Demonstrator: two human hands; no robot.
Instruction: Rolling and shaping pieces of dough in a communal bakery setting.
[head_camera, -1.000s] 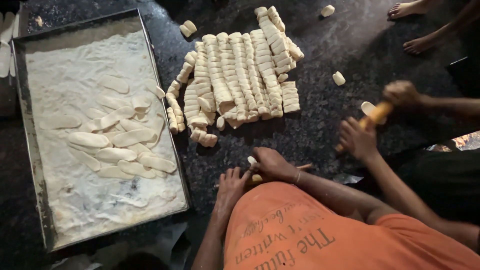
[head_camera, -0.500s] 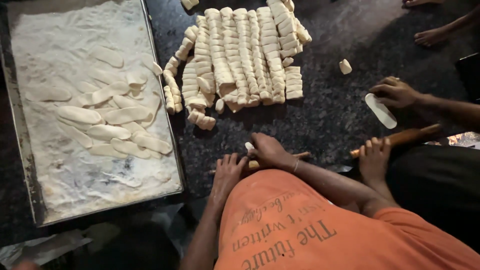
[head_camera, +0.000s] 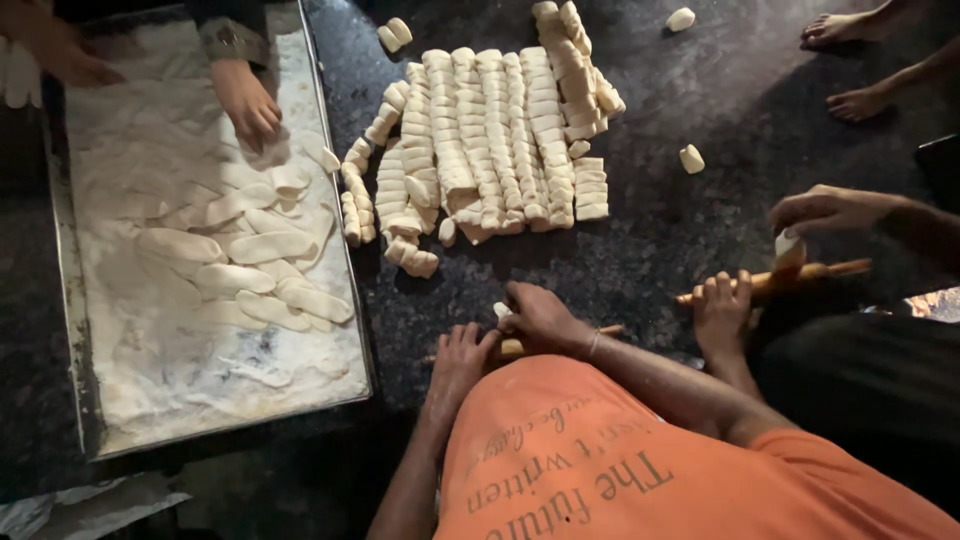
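While both hands (head_camera: 500, 345) press a thin rolling pin (head_camera: 520, 345), a small pale dough piece (head_camera: 502, 311) lies beneath.

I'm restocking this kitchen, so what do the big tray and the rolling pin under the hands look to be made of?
Tray: likely thin sheet metal, its dull grey rim showing above the flour. Rolling pin under the left hand and right hand: probably wood, tan and matte.

tray (head_camera: 362, 330): thin metal, dull, floured | dough pieces (head_camera: 480, 140): soft, matt, pale | counter (head_camera: 690, 80): dark speckled stone, slight sheen | rolling pin (head_camera: 770, 282): wood, probably smooth | shirt (head_camera: 640, 470): orange cloth, matt
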